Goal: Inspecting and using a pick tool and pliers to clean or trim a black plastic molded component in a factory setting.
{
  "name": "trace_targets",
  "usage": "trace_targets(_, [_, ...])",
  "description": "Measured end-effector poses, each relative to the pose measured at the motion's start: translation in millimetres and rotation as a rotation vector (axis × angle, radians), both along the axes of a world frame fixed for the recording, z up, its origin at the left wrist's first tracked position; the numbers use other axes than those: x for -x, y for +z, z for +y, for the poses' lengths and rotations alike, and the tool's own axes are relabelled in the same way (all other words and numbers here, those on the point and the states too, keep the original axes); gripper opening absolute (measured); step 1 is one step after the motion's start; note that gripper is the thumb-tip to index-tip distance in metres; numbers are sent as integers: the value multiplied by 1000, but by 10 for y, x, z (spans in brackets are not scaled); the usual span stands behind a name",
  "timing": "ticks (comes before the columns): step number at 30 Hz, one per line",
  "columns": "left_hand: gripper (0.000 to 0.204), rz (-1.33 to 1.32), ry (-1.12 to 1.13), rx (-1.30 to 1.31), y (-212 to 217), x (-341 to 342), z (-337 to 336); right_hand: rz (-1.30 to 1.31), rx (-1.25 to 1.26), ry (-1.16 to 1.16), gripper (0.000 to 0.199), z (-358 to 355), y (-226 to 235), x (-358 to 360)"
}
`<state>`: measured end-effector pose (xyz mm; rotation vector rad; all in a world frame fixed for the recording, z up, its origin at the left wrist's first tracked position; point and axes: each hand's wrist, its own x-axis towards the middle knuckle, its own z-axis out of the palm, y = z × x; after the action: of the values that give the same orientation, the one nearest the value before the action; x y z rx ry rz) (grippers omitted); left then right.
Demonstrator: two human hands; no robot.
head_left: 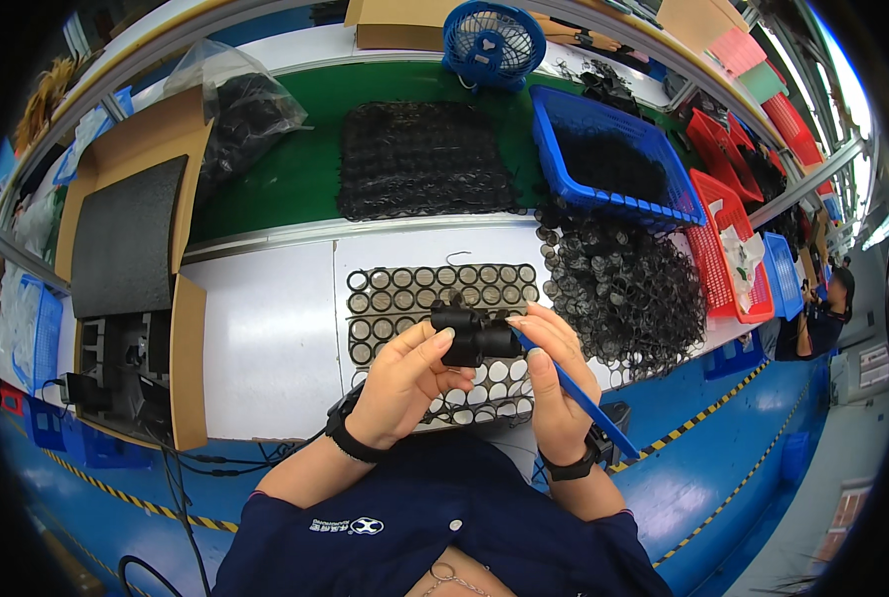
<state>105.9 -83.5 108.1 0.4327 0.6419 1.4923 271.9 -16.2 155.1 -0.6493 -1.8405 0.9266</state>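
Note:
My left hand (401, 386) is closed around a black cylindrical part (472, 336) with a stepped barrel, held level above the bench. Between the fingers and thumb of my right hand (561, 390) is a flat blue stick-like tool (601, 415). Its upper tip meets the right end of the black part, and its other end slants down toward my right wrist. Beneath both hands lies a sheet of round pieces with black rings (395, 298), set out in rows. My hands and the black part hide some of its middle.
Loose black rings and discs (623, 289) are heaped on the right. Behind them stands a blue basket (613, 204) holding black pieces. A dark stacked mat (424, 159) and a fan (492, 45) are farther back. On the left is an open cardboard box (188, 358). Another person (817, 318) stands far right.

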Motion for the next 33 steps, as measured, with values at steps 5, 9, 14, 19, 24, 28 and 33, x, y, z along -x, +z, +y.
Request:
trace_targets(5, [27, -117, -38, -13, 48, -7, 15, -94, -166, -54, 22, -61, 19, -32])
trace_targets(9, [27, -115, -14, -22, 65, -30, 13, -147, -275, -50, 26, -100, 29, 6])
trace_targets(14, [28, -42, 30, -39, 46, -52, -6, -156, -257, -72, 27, -110, 30, 13])
trace_targets(19, [24, -38, 68, -66, 51, -81, -7, -168, -255, -73, 25, -116, 8, 54])
trace_targets(24, [26, -33, 74, -71, 47, -90, -11, -147, -223, -77, 24, -97, 4, 80])
trace_targets(28, [30, -12, 99, -96, 7, -95, -11, -149, -220, -68, 24, -89, -14, 94])
trace_targets(33, [28, 32, 131, -94, -24, -99, -18, -152, -191, -58, 24, -92, -2, 100])
